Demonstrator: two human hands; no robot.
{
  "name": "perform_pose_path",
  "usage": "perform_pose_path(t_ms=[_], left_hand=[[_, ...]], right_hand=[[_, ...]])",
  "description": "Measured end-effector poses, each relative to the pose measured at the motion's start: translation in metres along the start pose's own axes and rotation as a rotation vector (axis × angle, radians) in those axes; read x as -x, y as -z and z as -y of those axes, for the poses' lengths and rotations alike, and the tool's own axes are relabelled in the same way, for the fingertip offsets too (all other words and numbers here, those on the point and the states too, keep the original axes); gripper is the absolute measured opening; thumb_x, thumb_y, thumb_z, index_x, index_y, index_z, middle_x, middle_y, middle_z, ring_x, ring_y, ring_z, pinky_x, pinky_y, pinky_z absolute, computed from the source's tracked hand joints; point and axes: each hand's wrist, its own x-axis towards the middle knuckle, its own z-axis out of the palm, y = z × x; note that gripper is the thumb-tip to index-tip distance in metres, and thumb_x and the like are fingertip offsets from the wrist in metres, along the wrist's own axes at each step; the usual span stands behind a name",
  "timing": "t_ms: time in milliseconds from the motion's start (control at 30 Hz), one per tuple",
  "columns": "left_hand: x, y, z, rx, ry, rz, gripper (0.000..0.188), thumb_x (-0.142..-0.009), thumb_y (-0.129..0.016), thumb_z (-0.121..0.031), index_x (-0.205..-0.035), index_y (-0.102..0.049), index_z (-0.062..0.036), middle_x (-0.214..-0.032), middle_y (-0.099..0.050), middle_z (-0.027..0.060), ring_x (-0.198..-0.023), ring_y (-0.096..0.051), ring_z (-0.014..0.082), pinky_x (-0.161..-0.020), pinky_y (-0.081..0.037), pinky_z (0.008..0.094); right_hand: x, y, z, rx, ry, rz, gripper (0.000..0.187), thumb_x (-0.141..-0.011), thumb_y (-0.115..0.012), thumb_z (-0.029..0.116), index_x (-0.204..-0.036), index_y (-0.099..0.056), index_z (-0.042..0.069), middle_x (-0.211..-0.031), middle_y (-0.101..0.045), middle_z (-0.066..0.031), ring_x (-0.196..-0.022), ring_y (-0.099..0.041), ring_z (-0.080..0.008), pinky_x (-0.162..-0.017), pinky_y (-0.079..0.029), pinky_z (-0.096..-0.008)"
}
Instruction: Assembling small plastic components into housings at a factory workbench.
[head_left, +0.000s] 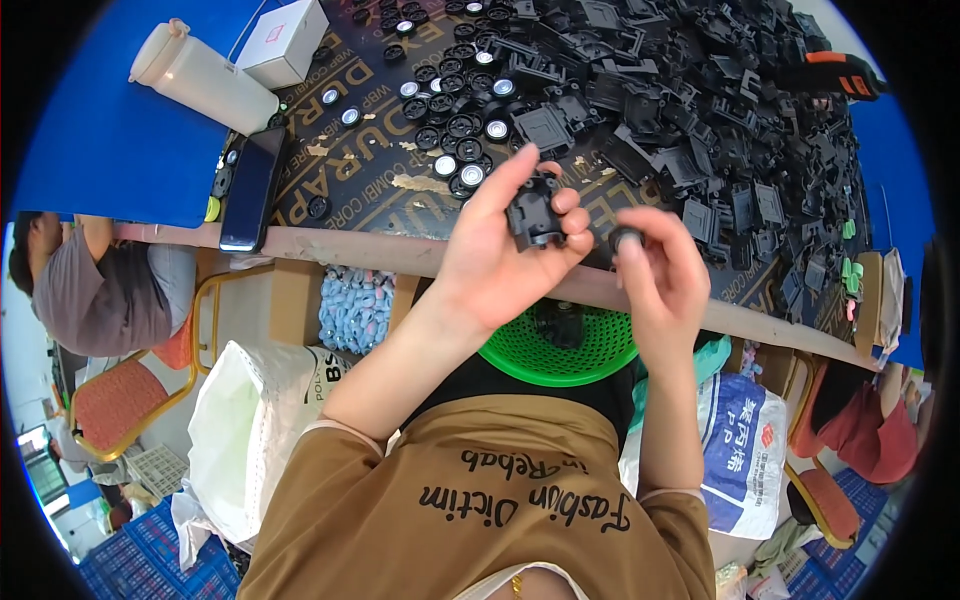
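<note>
My left hand [480, 255] is closed around a black plastic toy car chassis [534, 212], held palm-up just above the table's near edge. To its right, my right hand [668, 275] pinches a small, round black wheel [626, 236] between thumb and fingers, a short distance from the chassis. Below both hands, a green plastic basket [555, 378] sits on my lap with black parts [562, 325] in it. Past my hands, a heap of similar black plastic parts [690, 110] covers the right side of the board, and loose black wheels [462, 125], some with silver hubs, lie left of the heap.
A black phone [253, 190], a cream flask [205, 82] lying tilted and a white box [283, 45] are at the left. A black-and-orange tool [845, 77] lies far right. White sacks [250, 430] and a carton of blue pieces [357, 308] stand below; people sit on both sides.
</note>
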Motion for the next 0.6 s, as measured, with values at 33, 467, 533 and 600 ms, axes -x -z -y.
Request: perform_pose_path(t_ms=[33,467,533,600], left_hand=[[-0.001,-0.001,0.003,-0.009,0.010,-0.042,0.028,-0.090,-0.054,-0.036,-0.091,-0.054,-0.0074,-0.073,-0.054,0.0077,-0.072,-0.053,0.0229,-0.066,-0.045,0.0334],[0.003,-0.029,0.047,-0.244,-0.029,-0.040,0.046,-0.088,-0.046,-0.055,-0.096,-0.045,-0.0095,-0.067,-0.045,0.0010,-0.068,-0.049,0.0160,-0.061,-0.041,0.0271],[0.006,-0.032,0.050,-0.283,-0.058,-0.014,0.046,-0.090,-0.045,-0.053,-0.098,-0.044,-0.0086,-0.068,-0.043,0.0011,-0.068,-0.048,0.0152,-0.061,-0.041,0.0268],[0.009,-0.035,0.052,-0.301,-0.063,0.003,0.045,-0.090,-0.046,-0.053,-0.099,-0.043,-0.0083,-0.069,-0.043,0.0011,-0.067,-0.048,0.0147,-0.061,-0.041,0.0266]], right_hand=[[0.006,-0.001,0.004,-0.023,0.070,-0.004,0.021,-0.077,-0.061,-0.004,-0.098,-0.060,-0.001,-0.088,-0.061,-0.0081,-0.073,-0.058,-0.0123,-0.061,-0.046,-0.0229],[0.022,-0.001,0.010,0.361,0.574,-0.172,0.031,-0.054,-0.073,0.001,-0.082,-0.066,0.011,-0.079,-0.055,-0.0028,-0.071,-0.051,-0.0206,-0.060,-0.042,-0.0298],[0.026,0.001,0.009,0.443,0.598,-0.173,0.031,-0.053,-0.074,0.002,-0.081,-0.065,0.012,-0.081,-0.054,-0.0030,-0.072,-0.051,-0.0218,-0.062,-0.042,-0.0308],[0.025,0.003,0.012,0.421,0.603,-0.206,0.030,-0.053,-0.074,0.003,-0.080,-0.064,0.012,-0.081,-0.053,-0.0029,-0.074,-0.051,-0.0221,-0.064,-0.042,-0.0316]])
